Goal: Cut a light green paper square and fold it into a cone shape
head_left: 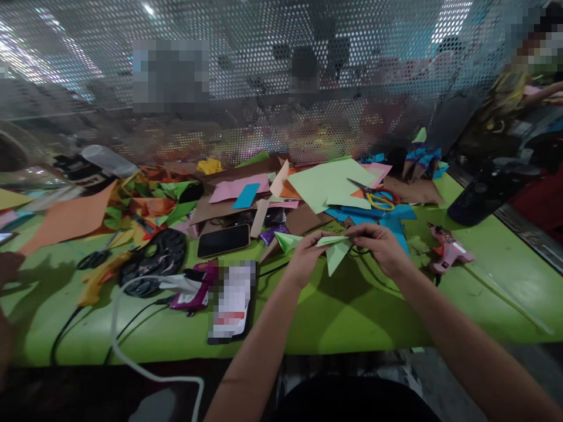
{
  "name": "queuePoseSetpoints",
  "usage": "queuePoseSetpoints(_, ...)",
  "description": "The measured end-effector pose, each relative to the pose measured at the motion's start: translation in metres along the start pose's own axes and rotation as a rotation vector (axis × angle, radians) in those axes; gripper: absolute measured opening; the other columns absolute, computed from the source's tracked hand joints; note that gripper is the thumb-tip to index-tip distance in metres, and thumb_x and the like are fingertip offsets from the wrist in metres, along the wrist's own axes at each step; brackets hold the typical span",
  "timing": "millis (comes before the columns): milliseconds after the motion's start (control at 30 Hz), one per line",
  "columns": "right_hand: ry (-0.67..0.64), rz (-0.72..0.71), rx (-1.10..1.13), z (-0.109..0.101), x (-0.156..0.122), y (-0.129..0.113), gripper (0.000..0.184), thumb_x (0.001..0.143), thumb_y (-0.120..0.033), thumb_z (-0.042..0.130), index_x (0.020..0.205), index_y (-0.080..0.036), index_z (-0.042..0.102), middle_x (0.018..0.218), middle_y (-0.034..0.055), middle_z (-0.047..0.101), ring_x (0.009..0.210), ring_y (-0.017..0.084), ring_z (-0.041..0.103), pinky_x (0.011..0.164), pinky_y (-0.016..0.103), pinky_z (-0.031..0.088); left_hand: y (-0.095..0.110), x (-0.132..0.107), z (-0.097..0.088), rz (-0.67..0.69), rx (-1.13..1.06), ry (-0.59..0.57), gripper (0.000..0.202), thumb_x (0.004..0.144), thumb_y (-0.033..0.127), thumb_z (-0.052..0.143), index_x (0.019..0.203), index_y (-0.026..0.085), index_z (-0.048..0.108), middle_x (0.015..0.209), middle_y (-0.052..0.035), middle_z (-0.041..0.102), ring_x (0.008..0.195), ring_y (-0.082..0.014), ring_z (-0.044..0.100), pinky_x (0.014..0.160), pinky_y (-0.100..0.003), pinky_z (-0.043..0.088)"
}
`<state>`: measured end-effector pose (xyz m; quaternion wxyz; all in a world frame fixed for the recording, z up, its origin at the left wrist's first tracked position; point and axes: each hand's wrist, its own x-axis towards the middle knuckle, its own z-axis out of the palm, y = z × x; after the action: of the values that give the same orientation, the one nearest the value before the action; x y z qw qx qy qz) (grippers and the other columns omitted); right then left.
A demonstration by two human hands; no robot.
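Observation:
Between both hands, above the green table (308,334), I hold a piece of folded light green paper (338,255) with a point hanging down. My left hand (308,255) pinches its left side, and my right hand (379,246) grips its upper right edge with bent fingers. Left of my left hand lies another small folded green paper piece (288,241). Just behind the hands are blue paper sheets (398,225) and a large pale green sheet (328,179). Scissors with yellow and red handles (382,199) rest on the paper pile.
A pink glue gun (448,249) lies on the right, near a dark bottle (488,190). Left are a phone (231,302), a purple power strip (193,287), a black phone (223,240), a yellow glue gun (101,278) and cords. A perforated metal panel (246,76) stands behind.

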<state>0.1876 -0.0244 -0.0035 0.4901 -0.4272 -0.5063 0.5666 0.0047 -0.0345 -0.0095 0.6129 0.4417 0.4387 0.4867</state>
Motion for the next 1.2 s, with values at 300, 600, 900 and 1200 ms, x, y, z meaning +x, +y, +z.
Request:
queuePoseSetpoints(300,0.030,-0.039,-0.040,0.0005,-0.0009,-0.0027,0.012,0.062,-0.023,0.069,0.072,-0.024,0.075,0.073,0.0010,0.068,0.070,0.015,0.056,0.065,0.029,0.042,0.0011,-0.0031,0.0024,-0.183,-0.188,-0.159,0.034,0.079,0.034,0.061,0.108,0.016,0.066,0.072,-0.0062,0.073,0.058,-0.0182,0.066,0.050,-0.024,0.046)
queuePoseSetpoints(600,0.018,-0.125,-0.141,-0.0002,-0.0015,-0.0006,0.011,0.066,-0.023,0.067,0.074,-0.023,0.074,0.078,0.0011,0.070,0.080,0.018,0.060,0.077,0.032,0.045,0.0041,0.0013,0.0061,-0.295,-0.284,-0.195,0.032,0.086,0.030,0.044,0.101,0.010,0.063,0.059,-0.0079,0.067,0.045,-0.0164,0.060,0.041,-0.024,0.043)
queuePoseSetpoints(900,0.037,-0.326,-0.379,-0.0003,-0.0028,0.0022,0.013,0.076,-0.024,0.063,0.079,-0.026,0.076,0.080,0.0024,0.068,0.079,0.020,0.060,0.075,0.033,0.047,-0.0033,-0.0031,0.0029,-0.220,-0.189,-0.214,0.031,0.088,0.045,0.056,0.098,0.016,0.057,0.061,-0.0032,0.066,0.047,-0.0125,0.058,0.044,-0.021,0.043)
queuePoseSetpoints(1200,0.022,-0.334,-0.382,-0.0005,-0.0017,0.0063,0.016,0.079,-0.025,0.063,0.089,-0.025,0.076,0.086,0.0027,0.070,0.083,0.020,0.061,0.077,0.033,0.047,-0.0001,-0.0072,0.0070,-0.163,-0.115,-0.193,0.035,0.077,0.042,0.071,0.094,0.019,0.051,0.060,0.0054,0.055,0.051,-0.0068,0.048,0.044,-0.016,0.034)
